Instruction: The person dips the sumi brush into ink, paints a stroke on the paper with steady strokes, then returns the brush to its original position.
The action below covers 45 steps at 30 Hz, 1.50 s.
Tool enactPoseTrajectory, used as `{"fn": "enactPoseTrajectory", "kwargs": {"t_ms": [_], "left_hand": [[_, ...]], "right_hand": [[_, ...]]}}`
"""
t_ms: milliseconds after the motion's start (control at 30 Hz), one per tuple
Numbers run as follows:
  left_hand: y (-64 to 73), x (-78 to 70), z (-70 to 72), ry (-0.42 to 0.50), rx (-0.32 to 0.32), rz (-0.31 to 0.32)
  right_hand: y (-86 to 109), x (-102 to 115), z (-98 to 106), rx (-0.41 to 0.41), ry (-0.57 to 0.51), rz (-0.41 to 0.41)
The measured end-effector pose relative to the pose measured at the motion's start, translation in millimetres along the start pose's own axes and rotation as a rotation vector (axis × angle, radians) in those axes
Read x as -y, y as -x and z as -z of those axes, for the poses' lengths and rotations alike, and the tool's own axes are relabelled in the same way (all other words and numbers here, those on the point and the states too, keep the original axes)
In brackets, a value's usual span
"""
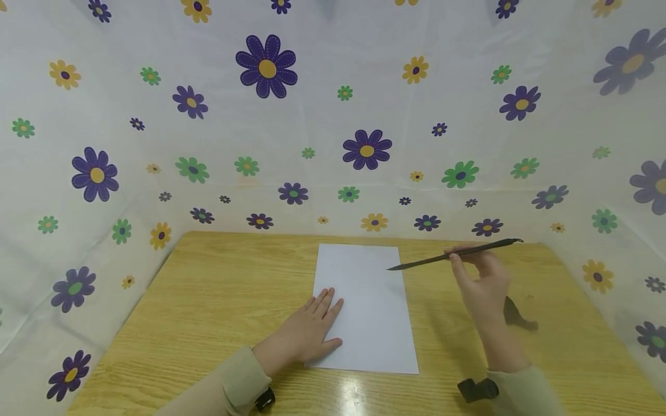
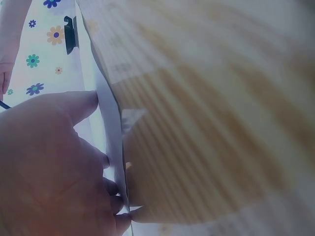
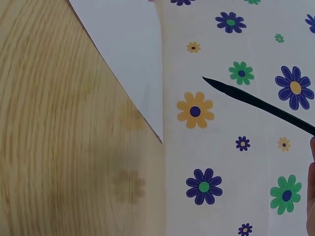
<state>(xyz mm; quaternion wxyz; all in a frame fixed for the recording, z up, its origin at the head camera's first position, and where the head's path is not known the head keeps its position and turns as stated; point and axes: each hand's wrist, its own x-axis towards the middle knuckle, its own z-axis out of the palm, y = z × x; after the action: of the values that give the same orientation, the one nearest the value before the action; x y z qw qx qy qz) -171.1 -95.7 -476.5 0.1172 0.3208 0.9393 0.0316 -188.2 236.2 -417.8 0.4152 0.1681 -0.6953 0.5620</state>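
A white sheet of paper (image 1: 366, 323) lies on the wooden table, its long side running away from me. My left hand (image 1: 312, 326) rests flat on the sheet's left edge with the fingers spread; the left wrist view shows the same hand (image 2: 49, 157) close beside the paper's edge. Between thumb and fingers, my right hand (image 1: 484, 280) pinches a dark, slim writing brush (image 1: 426, 262) with a pointed tip and a small loop at its other end. The tip points left and appears above the paper's upper right part. Only a bit of the right hand (image 3: 311, 196) enters the right wrist view.
A dark, curved object (image 1: 520, 316) lies on the table (image 1: 218, 289) behind my right wrist, partly hidden; its kind is unclear. White cloth (image 1: 312, 115) with purple, yellow and green flowers surrounds the table at the back and both sides.
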Motion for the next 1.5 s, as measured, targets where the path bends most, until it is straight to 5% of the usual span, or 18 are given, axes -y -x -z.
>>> {"fn": "enactPoseTrajectory", "kwargs": {"t_ms": [600,1133,1500], "left_hand": [[-2.3,-0.4,-2.0,-0.021,-0.001,0.009],[-3.0,0.1,-2.3,-0.016,0.004,0.012],[-2.3,-0.3,-1.1,-0.021,0.004,0.006]], "right_hand": [[18.4,-8.5,-39.4,0.086,0.123,-0.085],[29.7,-16.7,-64.4,0.12,0.068,-0.085],[34.5,-18.5,-71.4,0.168,0.135,-0.187]]}}
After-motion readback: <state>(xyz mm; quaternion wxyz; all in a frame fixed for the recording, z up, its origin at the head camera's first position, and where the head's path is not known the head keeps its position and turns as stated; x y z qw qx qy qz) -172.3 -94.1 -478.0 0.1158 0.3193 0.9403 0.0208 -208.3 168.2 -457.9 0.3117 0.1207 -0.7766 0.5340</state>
